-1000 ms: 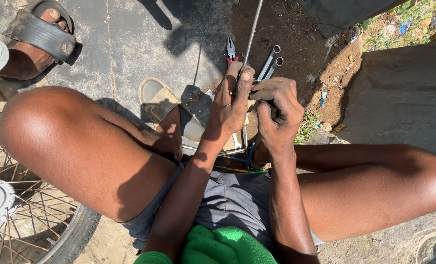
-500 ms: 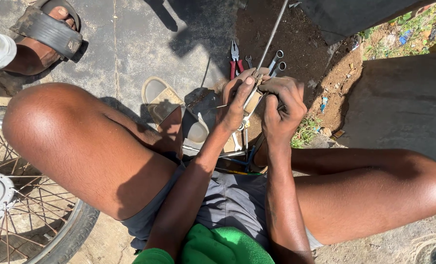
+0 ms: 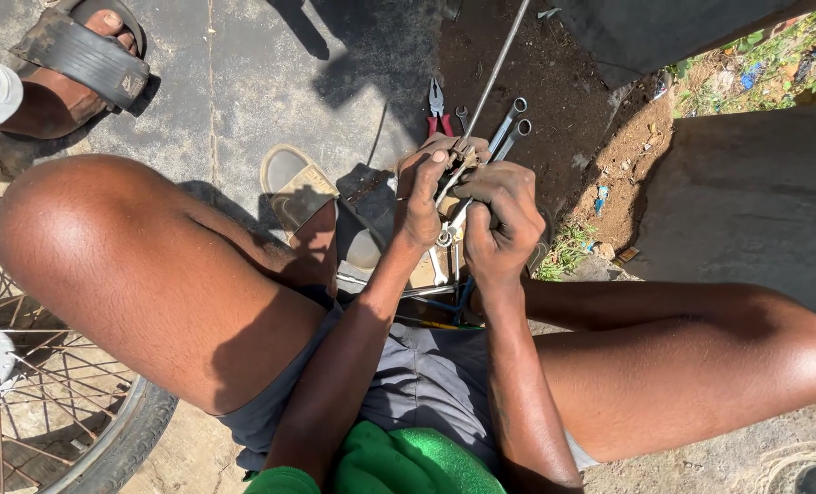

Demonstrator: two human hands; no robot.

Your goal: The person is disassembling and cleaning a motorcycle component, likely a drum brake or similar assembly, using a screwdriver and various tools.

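- Holding the rod (image 3: 495, 78) low, right hand (image 3: 499, 224) clamped round it, left hand (image 3: 423, 197) pinching a small fitting just above; steady, short turns look wisest.
- Beyond the grip lie pliers (image 3: 438, 105) and spanners (image 3: 510, 128), close.
- Knees hem both sides; open room is ahead only.

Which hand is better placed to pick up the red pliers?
Probably the left hand: the red pliers lie just beyond its fingers, while the right hand keeps a closed grip on the thin metal rod.
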